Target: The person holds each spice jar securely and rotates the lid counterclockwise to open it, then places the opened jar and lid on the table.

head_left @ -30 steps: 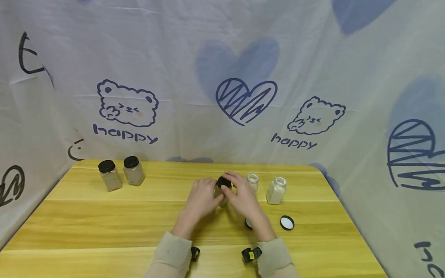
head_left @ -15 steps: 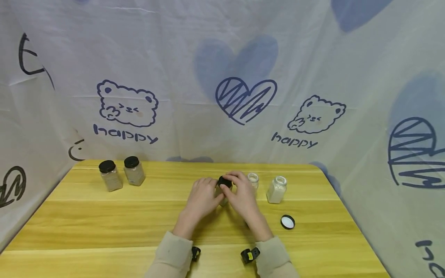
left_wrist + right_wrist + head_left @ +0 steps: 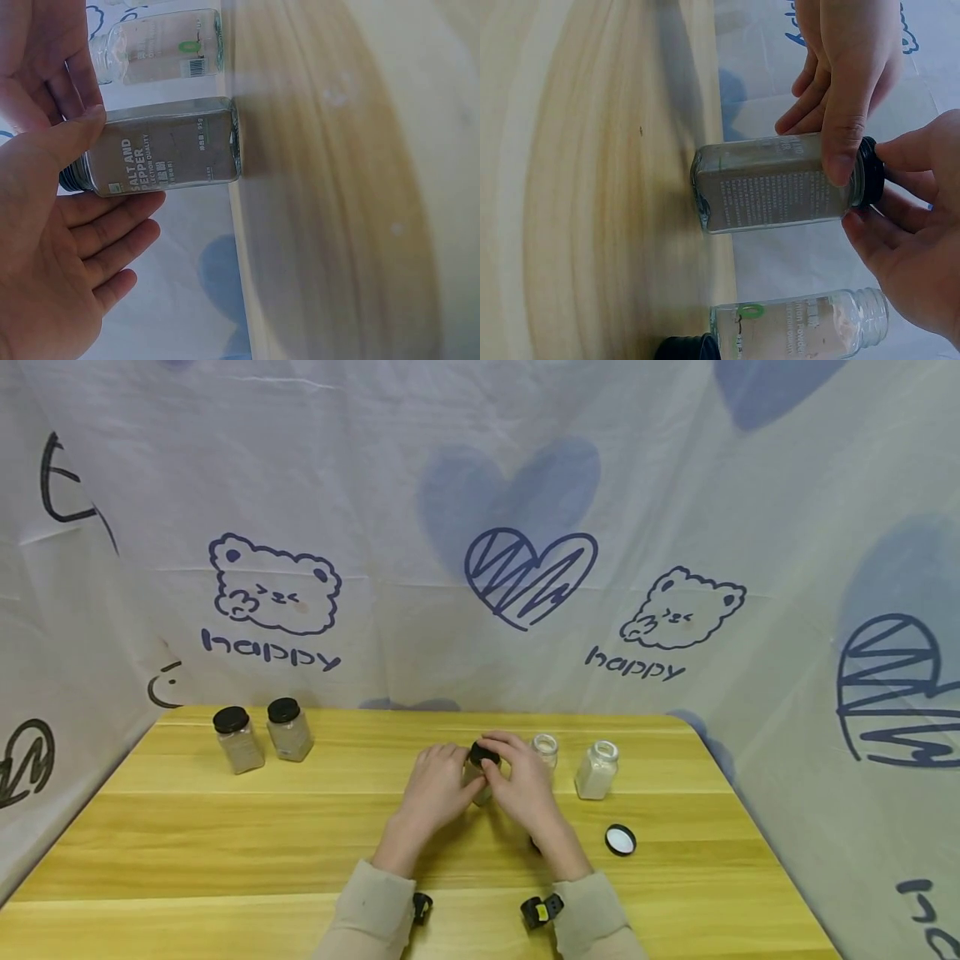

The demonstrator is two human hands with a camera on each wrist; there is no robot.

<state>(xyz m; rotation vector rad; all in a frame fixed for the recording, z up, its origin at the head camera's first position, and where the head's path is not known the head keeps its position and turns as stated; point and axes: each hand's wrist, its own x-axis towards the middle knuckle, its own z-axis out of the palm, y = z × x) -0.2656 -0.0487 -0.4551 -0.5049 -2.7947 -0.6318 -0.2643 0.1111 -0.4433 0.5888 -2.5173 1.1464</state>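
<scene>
A glass seasoning jar labelled "salt and pepper" stands upright on the table, filled with greyish-brown powder. My left hand grips its body near the neck, thumb on one side and fingers on the other. With thumb and fingers, my right hand pinches the black screw lid on top of the jar. Just right of that hand stands a lidless jar, partly hidden by it. Another lidless jar holding pale powder is farther right.
A loose black lid lies white-lined side up at the right. A second loose lid is mostly behind the right forearm in the head view. Two capped jars stand at the back left. A printed cloth hangs behind the wooden table.
The right hand's fingers and wrist shift slightly about the lid. The left hand and the jar stay in place.
</scene>
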